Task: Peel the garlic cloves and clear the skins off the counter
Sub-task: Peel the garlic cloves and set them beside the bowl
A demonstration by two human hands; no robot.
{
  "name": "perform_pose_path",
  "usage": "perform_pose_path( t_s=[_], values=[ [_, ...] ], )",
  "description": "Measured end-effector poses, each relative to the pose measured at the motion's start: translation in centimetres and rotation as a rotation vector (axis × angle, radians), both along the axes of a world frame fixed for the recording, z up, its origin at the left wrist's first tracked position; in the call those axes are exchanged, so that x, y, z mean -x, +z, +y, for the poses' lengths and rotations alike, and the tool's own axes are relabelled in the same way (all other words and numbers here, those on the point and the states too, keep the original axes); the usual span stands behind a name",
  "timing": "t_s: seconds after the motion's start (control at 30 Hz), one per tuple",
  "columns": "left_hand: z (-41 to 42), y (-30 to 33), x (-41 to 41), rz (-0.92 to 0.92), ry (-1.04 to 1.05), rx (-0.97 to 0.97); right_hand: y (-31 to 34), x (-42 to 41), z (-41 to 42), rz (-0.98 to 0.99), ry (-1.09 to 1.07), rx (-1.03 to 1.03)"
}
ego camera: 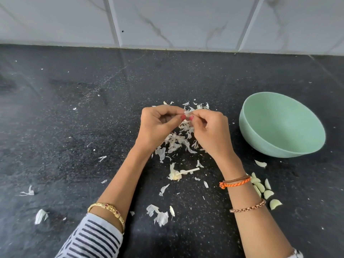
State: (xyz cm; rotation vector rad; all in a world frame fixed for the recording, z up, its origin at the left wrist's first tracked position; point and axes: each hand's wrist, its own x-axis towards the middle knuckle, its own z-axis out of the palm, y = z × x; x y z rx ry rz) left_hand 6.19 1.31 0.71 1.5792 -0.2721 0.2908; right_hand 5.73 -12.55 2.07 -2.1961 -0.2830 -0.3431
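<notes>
Both hands meet just above the middle of the frame, over the dark speckled bench point(74, 108). The left hand point(158, 125) and the right hand point(210, 131) are curled in toward each other, thumbs and fingertips pinching one small garlic clove point(187, 116) between them (it is mostly hidden by the fingers, so how much skin is left on it I cannot tell).

Directly beneath and behind the hands lies a loose heap of papery skins point(176, 142), with more scraps scattered toward the lower middle and lower left of the frame. A bare garlic stem point(181, 174) with its root end rests on the bench just below the heap, between the two forearms.

At the right, beside the right forearm, a cluster of peeled cloves point(264, 190) sits on the bench, pale and smooth, near each other. Above them, in the right middle of the frame, stands a mint-green bowl point(275, 144), tilted open toward the viewer.

The left wrist carries a gold bangle point(108, 211) above a striped sleeve point(93, 239); the right wrist shows an orange cord band point(234, 183) and a copper chain bracelet point(247, 207). White marbled wall tiles point(167, 21) run along the top.
</notes>
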Motion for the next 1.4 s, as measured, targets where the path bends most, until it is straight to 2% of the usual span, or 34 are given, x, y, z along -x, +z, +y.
perform_pose_path(
  t_s=[0.17, 0.2, 0.27, 0.33, 0.47, 0.6, 0.77, 0.93, 1.0, 1.07, 1.13, 1.2, 1.4],
  values=[
    [-0.2, 0.4, 0.1, 0.072, -0.003, 0.119, 0.6, 0.4, 0.4, 0.076, -0.001, -0.245],
    [-0.2, 0.4, 0.1, 0.077, 0.01, 0.107, 0.7, 0.4, 0.5, 0.073, -0.013, -0.303],
    [-0.2, 0.1, 0.0, 0.074, 0.034, -0.057, 0.8, 0.6, 0.7, 0.058, -0.064, -0.387],
    [0.0, -0.2, -0.1, 0.099, 0.094, -0.198, 0.7, 0.5, 0.6, 0.024, -0.115, -0.346],
    [0.1, 0.4, 0.2, 0.057, 0.075, -0.164, 0.0, 0.4, 0.2, -0.066, -0.158, -0.053],
    [-0.8, 0.0, 0.2, 0.04, 0.045, -0.169, -0.4, 0.5, 0.8, -0.197, -0.159, 0.055],
    [-0.7, 0.1, 0.1, 0.061, 0.092, -0.015, -0.5, 0.4, 1.1, -0.173, -0.109, -0.111],
    [-1.2, 0.2, 0.1, 0.194, 0.079, 0.153, -0.5, 0.4, 1.3, -0.111, -0.051, -0.285],
    [-1.2, 0.1, -0.1, 0.219, 0.081, 0.161, -0.7, 0.4, 1.3, -0.117, -0.047, -0.27],
    [-0.9, -0.2, -0.1, 0.156, 0.108, 0.053, -0.9, 0.5, 1.5, -0.14, -0.043, -0.154],
    [-0.6, -0.3, -0.1, 0.071, 0.137, -0.094, -0.9, 0.5, 1.7, -0.068, 0.011, -0.08],
    [-0.6, -0.3, 0.0, 0.046, 0.135, -0.111, -0.5, 0.6, 1.7, 0.104, 0.094, -0.174],
    [-1.4, -0.1, 0.1, 0.011, 0.114, 0.081, 0.8, 0.9, 2.3, 0.634, 0.104, -0.888]
  ],
)
